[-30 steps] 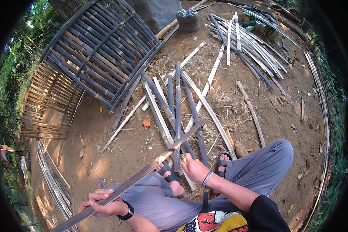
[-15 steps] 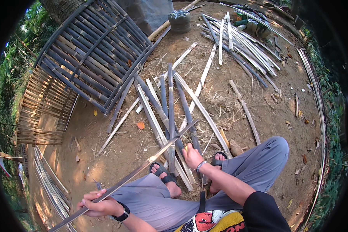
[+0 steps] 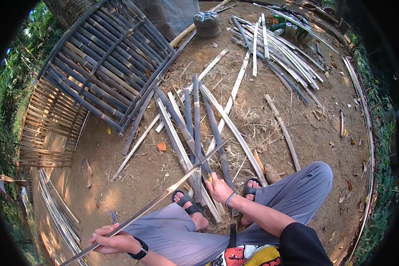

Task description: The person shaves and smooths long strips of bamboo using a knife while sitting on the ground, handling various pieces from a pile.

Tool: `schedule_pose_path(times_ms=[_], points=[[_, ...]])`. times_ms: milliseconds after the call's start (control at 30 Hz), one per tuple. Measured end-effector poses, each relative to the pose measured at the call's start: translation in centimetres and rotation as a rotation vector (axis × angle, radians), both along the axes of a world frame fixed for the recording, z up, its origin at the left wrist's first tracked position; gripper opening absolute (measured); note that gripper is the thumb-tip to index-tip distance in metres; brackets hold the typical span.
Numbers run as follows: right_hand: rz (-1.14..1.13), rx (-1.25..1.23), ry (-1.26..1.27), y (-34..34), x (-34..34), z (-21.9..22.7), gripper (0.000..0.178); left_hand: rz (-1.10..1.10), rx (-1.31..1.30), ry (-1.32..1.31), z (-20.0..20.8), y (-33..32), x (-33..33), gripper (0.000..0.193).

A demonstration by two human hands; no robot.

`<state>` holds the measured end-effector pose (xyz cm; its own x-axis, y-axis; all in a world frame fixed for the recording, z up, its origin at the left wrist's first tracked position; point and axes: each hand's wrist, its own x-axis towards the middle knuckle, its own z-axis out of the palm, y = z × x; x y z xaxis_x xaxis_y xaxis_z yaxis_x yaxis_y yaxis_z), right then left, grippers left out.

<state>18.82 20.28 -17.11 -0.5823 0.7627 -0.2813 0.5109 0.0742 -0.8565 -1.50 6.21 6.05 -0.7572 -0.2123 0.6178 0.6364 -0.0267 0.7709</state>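
A long, thin bamboo strip (image 3: 154, 200) slants from the lower left up toward the middle, with a pale shaved patch partway along it. Near its lower end, my left hand (image 3: 113, 239) is closed around it. My right hand (image 3: 220, 189) grips a knife by its yellowish handle (image 3: 210, 179), just right of the strip. The dark blade is hard to tell from the bamboo behind it. Beneath, several split bamboo lengths (image 3: 197, 115) lie crossed on the ground between and beyond my sandalled feet.
A dark bamboo slat panel (image 3: 106, 57) leans at the far left, beside a lighter slatted one (image 3: 53, 122). Pale bamboo strips (image 3: 288, 55) are heaped at the far right; more strips (image 3: 60, 213) lie at the left. A tied sack (image 3: 206, 25) stands at the back. Shavings litter the soil.
My right hand has shifted slightly left and down with the knife, closer to the strip. The strip's far end has dipped a little, while my left hand keeps its grip.
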Motion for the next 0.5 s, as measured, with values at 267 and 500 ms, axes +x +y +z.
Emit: schedule_pose_path(times_ms=[267,500], points=[[-0.139,-0.018,-0.102,3.3,-0.4,-4.4,0.035,0.088,-0.036,-0.042,0.1,0.5,-1.0,0.027],[-0.296,0.045,-0.203,7.1,1.8,-10.6,0.034,0.071,-0.047,-0.077,0.1,1.3,-1.0,0.024]])
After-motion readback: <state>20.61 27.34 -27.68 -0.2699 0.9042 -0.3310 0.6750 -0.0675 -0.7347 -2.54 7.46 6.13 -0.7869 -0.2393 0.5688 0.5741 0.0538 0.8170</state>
